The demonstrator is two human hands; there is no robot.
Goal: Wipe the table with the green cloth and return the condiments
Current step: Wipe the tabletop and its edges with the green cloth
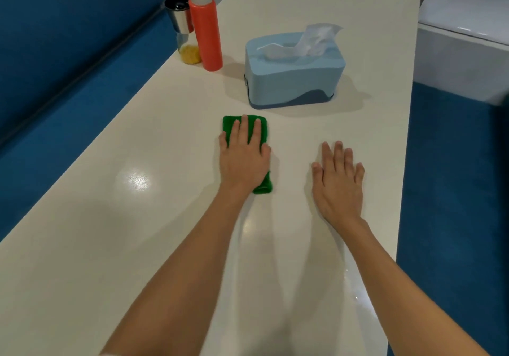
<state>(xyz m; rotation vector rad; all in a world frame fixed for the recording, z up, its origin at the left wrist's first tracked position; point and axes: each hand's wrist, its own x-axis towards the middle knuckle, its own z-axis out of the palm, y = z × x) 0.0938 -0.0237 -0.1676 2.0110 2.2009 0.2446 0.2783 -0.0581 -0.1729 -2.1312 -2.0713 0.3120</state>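
Two bare hands lie on a long cream table (165,218), which fills most of the view and has blue seating (68,80) along its left edge. On the far half of the table stands a light blue tissue box (294,75) with a white tissue (316,39) coming out of its top. To the left of it, near the left edge, a red squeeze bottle (206,33) with a white nozzle cap stands upright, and a shaker (183,28) with a metal top and some yellow content (I cannot tell what it is) stands just beside it, touching or almost touching. The left hand (243,160) presses flat on the folded green cloth (263,186), fingers stretched and close together; the cloth lies near the middle of the table, just in front of the tissue box. The right hand (337,182) rests flat on the bare table, apart from the cloth, with fingers straight and slightly spread, holding nothing.
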